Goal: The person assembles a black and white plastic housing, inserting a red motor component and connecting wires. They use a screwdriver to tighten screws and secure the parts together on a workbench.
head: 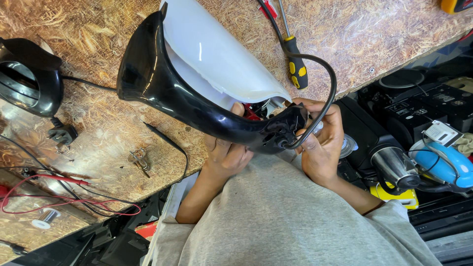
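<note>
I hold a clothes iron [197, 74] upside down over the edge of a chipboard bench [88, 133]. Its black handle arches toward me and its white body faces away. My left hand [224, 152] grips the handle from below, thumb up against the white shell. My right hand [320, 143] is closed around the iron's rear end, where the black power cord [331, 83] leaves the housing and loops up over the bench. Red and white wires show inside the open rear.
A black-and-yellow screwdriver [294, 61] lies on the bench behind the iron. A round black appliance base [29, 76] with a plug sits at left. A small metal part [139, 160], red and black test leads [64, 199] and a solder spool [47, 216] lie nearby. Several appliances crowd the right side.
</note>
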